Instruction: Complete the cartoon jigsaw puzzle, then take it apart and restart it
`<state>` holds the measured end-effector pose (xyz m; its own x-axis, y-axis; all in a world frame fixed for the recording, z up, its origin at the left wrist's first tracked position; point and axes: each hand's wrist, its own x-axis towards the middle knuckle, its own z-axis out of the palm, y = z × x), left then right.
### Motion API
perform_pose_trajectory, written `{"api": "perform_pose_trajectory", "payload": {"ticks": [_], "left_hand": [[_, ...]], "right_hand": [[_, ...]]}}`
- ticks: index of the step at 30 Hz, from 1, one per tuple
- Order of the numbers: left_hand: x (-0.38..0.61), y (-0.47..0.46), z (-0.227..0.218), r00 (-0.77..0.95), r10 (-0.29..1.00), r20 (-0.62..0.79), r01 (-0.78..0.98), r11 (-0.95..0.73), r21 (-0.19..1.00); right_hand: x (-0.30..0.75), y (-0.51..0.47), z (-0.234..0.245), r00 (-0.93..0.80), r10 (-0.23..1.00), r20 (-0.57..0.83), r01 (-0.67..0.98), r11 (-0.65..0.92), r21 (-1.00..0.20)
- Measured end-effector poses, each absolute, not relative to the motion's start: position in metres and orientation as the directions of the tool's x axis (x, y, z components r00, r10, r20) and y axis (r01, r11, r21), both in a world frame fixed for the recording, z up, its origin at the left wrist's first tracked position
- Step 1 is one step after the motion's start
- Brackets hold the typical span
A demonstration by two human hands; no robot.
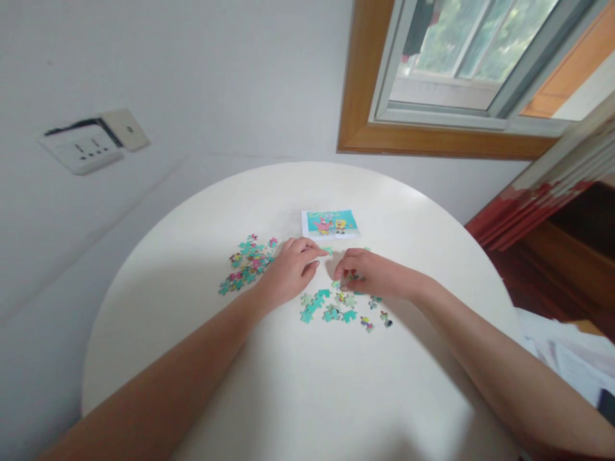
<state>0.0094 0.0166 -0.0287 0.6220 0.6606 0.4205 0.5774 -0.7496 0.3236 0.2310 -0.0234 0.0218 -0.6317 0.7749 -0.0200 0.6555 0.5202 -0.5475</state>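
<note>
My left hand (294, 269) rests on the table with thumb and index finger apart. Its index fingertip touches a teal puzzle piece (327, 250) below the picture card. Across a small gap, my right hand (369, 272) curls downward, its bent fingers closed around a small light-green puzzle piece (335, 284); the grip is partly hidden. Just under the hands lie a joined strip of teal pieces (315, 305) and several loose pieces (340, 314). Beside my left hand spreads a pile of mixed teal and pink puzzle pieces (247, 264).
A picture card (331, 223) with pink and yellow cartoon figures lies beyond the hands on the round white table (298, 397). A wall with a socket (91, 148) stands to the left, a window at the upper right. Papers (567, 349) are beside the table at right.
</note>
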Motion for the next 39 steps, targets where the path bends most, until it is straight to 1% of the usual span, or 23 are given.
{"api": "perform_pose_trajectory", "payload": {"ticks": [4,7,9,11,16,19,21,23,26,28,33,36,39], "left_hand": [[0.009,0.017,-0.029,0.62,0.659,0.425,0.577,-0.75,0.323],[0.009,0.017,-0.03,0.63,0.648,0.428,0.571,-0.76,0.31],[0.009,0.017,-0.03,0.63,0.649,0.426,0.571,-0.759,0.312],[0.009,0.017,-0.029,0.627,0.656,0.42,0.575,-0.753,0.319],[0.01,0.016,-0.027,0.621,0.676,0.397,0.59,-0.736,0.331],[0.01,0.015,-0.027,0.618,0.677,0.4,0.586,-0.736,0.34],[0.01,0.016,-0.028,0.618,0.675,0.403,0.585,-0.737,0.339],[0.01,0.016,-0.028,0.62,0.671,0.406,0.581,-0.741,0.337],[0.009,0.016,-0.027,0.624,0.664,0.412,0.576,-0.747,0.331],[0.01,0.016,-0.026,0.628,0.661,0.411,0.576,-0.75,0.325],[0.01,0.016,-0.026,0.63,0.665,0.401,0.584,-0.746,0.32],[0.009,0.017,-0.028,0.63,0.66,0.408,0.576,-0.75,0.324],[0.009,0.018,-0.028,0.63,0.656,0.416,0.568,-0.754,0.329]], "right_hand": [[0.227,-0.024,0.019,-0.574,0.818,-0.032,0.669,0.446,-0.595],[0.222,-0.024,0.016,-0.528,0.848,-0.055,0.66,0.368,-0.655],[0.221,-0.023,0.013,-0.504,0.863,-0.044,0.64,0.339,-0.689],[0.222,-0.019,0.01,-0.441,0.897,-0.015,0.635,0.3,-0.712],[0.233,-0.003,0.002,-0.189,0.979,0.08,0.692,0.191,-0.696],[0.238,0.001,0.001,-0.114,0.991,0.067,0.721,0.129,-0.681],[0.24,0.001,0.003,-0.126,0.992,0.016,0.733,0.104,-0.673],[0.242,-0.001,0.007,-0.182,0.983,-0.037,0.734,0.111,-0.67],[0.247,-0.003,0.016,-0.274,0.961,-0.03,0.728,0.187,-0.66],[0.252,-0.007,0.024,-0.323,0.946,-0.016,0.743,0.243,-0.623],[0.256,-0.017,0.039,-0.486,0.858,-0.167,0.791,0.351,-0.5],[0.251,-0.021,0.039,-0.526,0.836,-0.159,0.787,0.408,-0.462],[0.247,-0.02,0.036,-0.53,0.832,-0.163,0.787,0.411,-0.46]]}}
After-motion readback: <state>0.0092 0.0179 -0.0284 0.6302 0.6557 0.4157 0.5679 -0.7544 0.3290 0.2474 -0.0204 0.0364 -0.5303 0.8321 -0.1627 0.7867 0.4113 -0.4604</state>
